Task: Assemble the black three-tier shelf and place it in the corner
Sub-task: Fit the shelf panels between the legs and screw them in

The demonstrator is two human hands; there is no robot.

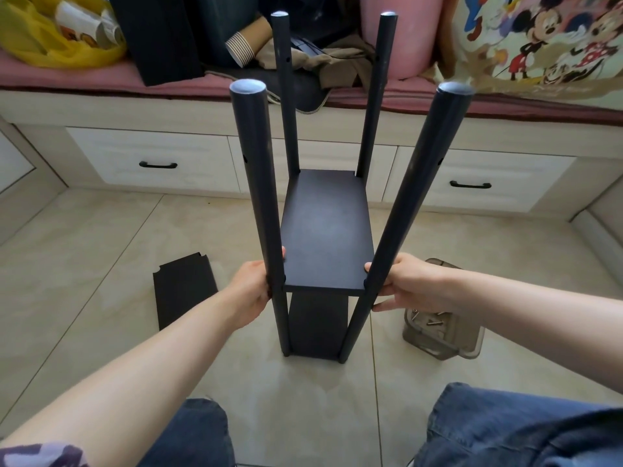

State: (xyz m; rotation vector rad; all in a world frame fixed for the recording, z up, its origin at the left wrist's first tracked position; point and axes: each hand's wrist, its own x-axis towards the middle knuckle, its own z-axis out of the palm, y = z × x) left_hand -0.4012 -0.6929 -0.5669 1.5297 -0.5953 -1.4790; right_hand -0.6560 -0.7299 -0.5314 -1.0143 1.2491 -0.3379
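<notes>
1. Head view, position: the black shelf (327, 230) stands upright on the tiled floor (101, 247), just beyond the person's knees. Two boards are fitted between its four posts, and the post tops rise bare above them.
2. Head view, hold: the left grip (251, 288) is wrapped around the front left post (259, 183) at the level of the upper fitted board. The right grip (414, 284) is curled around the front right post (414, 183) at the same height. Both are closed on the posts.
3. Head view, surroundings: a loose board (183, 291) lies flat on the floor to the left, apart from the frame, so the third tier is judged not yet fitted. A clear container (441, 335) holding screws sits just beside the right grip.
4. Handling: the frame is judged stiff and moderately light, yet tall, narrow and easily tipped. The painted posts look smooth and may slide in the hand. The free post tops appear splayed, though the wide lens may exaggerate this.
5. Where to hold: the posts are best taken low, next to a fitted board, where the joints brace them. The bare tops are better avoided, since leverage there could strain the joints.
</notes>
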